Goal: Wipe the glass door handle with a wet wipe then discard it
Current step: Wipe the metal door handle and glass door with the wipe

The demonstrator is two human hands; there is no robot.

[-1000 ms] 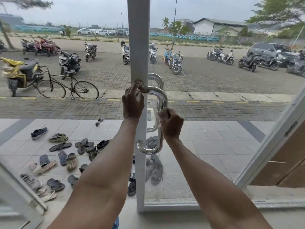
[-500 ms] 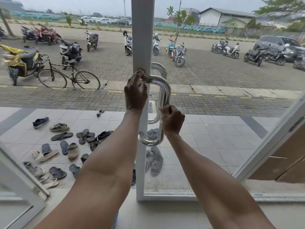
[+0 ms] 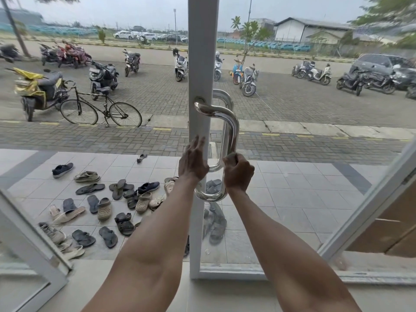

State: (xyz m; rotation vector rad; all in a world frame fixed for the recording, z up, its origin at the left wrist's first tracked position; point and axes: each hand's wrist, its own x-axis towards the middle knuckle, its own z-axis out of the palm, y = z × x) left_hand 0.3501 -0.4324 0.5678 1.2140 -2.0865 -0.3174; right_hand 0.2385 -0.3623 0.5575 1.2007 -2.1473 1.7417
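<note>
A chrome D-shaped door handle is fixed to the white frame of the glass door. My right hand is closed around the lower part of the handle's upright bar. A small pale patch shows at the top of that fist; whether it is the wet wipe is unclear. My left hand lies with fingers stretched upward against the door frame, just left of the handle's lower bend. No wipe shows clearly in either hand.
Through the glass, several shoes and sandals lie on the tiled porch. Beyond are a bicycle and parked scooters. Another white door frame slants at the lower left, and an open door edge at the right.
My left hand has slid down from the handle's top mount to beside the lower bend, its fingers now spread. The right hand keeps its grip on the bar.
</note>
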